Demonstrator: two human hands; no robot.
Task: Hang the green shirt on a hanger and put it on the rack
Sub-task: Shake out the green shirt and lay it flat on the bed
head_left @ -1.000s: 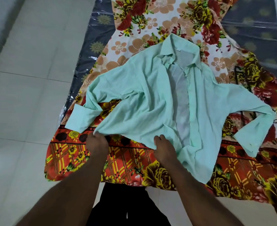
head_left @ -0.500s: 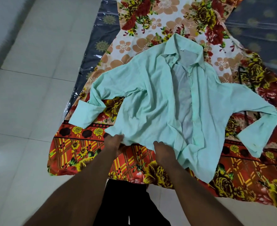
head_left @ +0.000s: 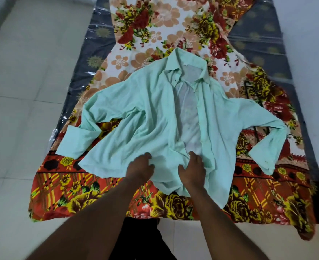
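green shirt (head_left: 151,117) lies open on the floral cloth (head_left: 98,194); left hand (head_left: 140,168) pinches its hem, right hand (head_left: 192,170) rests spread. black hanger (head_left: 246,91), half under one sleeve, may snag on lifting.

Soft even light; glare on plastic sheet (head_left: 96,44); edges bend, perhaps slightly blurred.

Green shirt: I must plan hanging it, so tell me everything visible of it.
The green shirt is pale mint, thin, creased woven-looking cloth with collar, long cuffed sleeves and an open front showing whitish inside. It lies face up, collar away, sleeves spread, on a floral cloth. The left hand grips fabric near the hem; the right hand touches it alongside, grip unclear.
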